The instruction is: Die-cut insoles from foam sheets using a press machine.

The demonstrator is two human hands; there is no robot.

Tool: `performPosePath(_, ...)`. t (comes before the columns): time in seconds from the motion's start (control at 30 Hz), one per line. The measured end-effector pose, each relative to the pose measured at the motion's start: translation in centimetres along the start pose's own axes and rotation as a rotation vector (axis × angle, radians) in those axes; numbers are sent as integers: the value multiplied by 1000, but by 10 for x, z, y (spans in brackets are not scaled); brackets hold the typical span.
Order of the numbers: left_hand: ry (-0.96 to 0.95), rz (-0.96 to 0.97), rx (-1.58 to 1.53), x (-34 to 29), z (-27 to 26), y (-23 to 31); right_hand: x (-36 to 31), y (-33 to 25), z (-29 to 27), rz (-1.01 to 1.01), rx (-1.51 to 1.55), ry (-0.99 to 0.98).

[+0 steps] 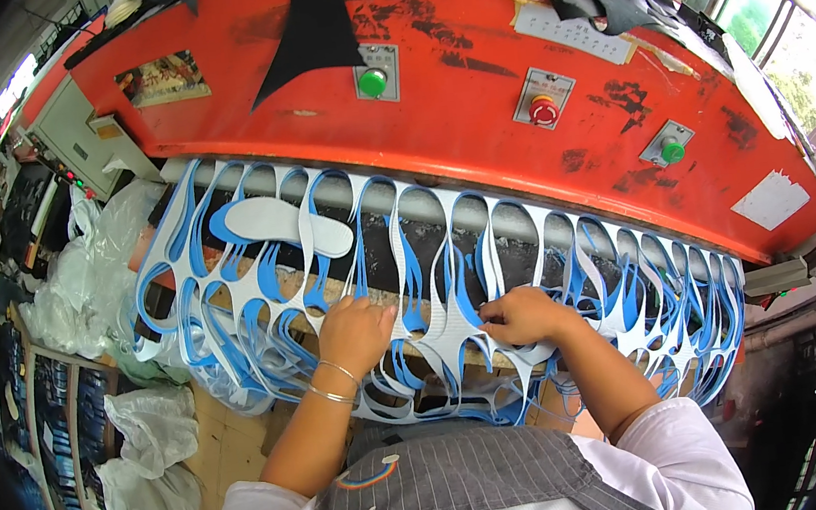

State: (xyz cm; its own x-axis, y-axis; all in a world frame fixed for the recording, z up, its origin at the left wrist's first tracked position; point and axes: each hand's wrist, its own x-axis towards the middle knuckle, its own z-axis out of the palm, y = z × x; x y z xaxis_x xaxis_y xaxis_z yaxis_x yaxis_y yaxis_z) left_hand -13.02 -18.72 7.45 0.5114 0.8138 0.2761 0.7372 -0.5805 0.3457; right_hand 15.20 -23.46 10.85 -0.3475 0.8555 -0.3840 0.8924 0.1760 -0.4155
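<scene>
A layered blue-and-white foam sheet (450, 339), cut through with rows of insole-shaped holes, hangs over the front of the red machine's work surface. My left hand (357, 333) is closed on a strip of this sheet, its fingertips partly hidden. To its right, my right hand (528, 318) is curled with thumb and fingers together on another strip. On top of the sheet at the left lie loose cut insoles (263, 219), white above with blue edges. Dark surface and a grey roller show through the holes.
The red machine body (469, 87) rises ahead, with a green button (371, 83), a red stop button (544, 111) and another green button (673, 152). Black scraps (313, 39) drape over its top. Clear plastic bags (94, 281) and a rack (70, 424) stand at the left.
</scene>
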Motion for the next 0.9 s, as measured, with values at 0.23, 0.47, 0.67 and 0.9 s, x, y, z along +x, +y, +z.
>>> performPosePath(0.23,-104,-11,0,-26,20,-27,-24,-7,37,57,-32,-120)
performPosePath(0.47,-513,-126,-118,-36,-32,-73,-30,-37,-9,-128,327,267)
performPosePath(0.67,196,107,-262,3,40,-42,87,-68,-9,-260,-306,479)
performPosePath(0.9,373,147,-267,-10,95,-67,190,-86,-9,-387,-673,160)
